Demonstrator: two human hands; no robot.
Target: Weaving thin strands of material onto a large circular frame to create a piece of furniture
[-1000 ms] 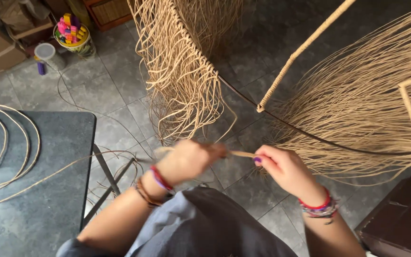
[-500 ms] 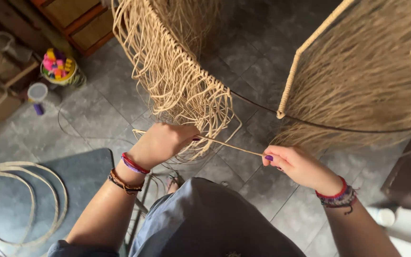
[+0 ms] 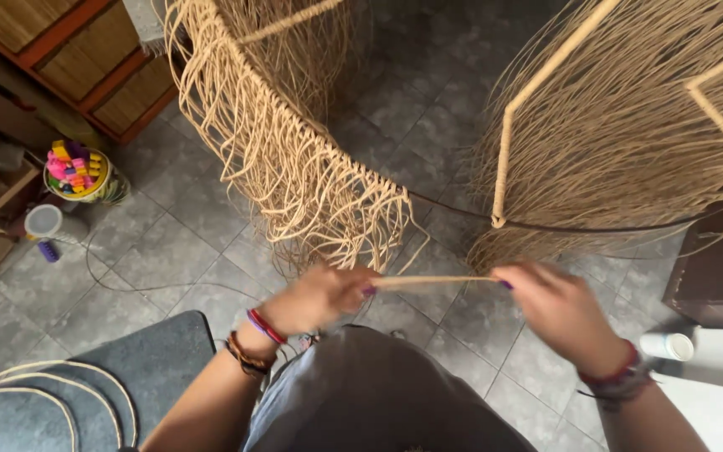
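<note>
The left hand (image 3: 320, 300) and right hand (image 3: 558, 310) each have their grip clamped on an end of a rattan strand (image 3: 433, 281), stretched level between them just below the dark hoop (image 3: 562, 228) of the woven rattan frame (image 3: 294, 167). Pulled too hard, the strand could likely snap or slip free. Hanging loose strands (image 3: 336, 226) crowd close and could snag it. A tub of coloured pegs (image 3: 77, 167) stands well apart on the tiled floor (image 3: 169, 259).

Both forearms bare. Left hand (image 3: 320, 300): wrist banded with red, purple and dark brown bracelets, fingernails purple. Right hand (image 3: 561, 311): wrist carrying red and dark beaded bracelets with loose thread ends (motion-blurred). Below the two wrists, a dark grey garment covers the torso.
</note>
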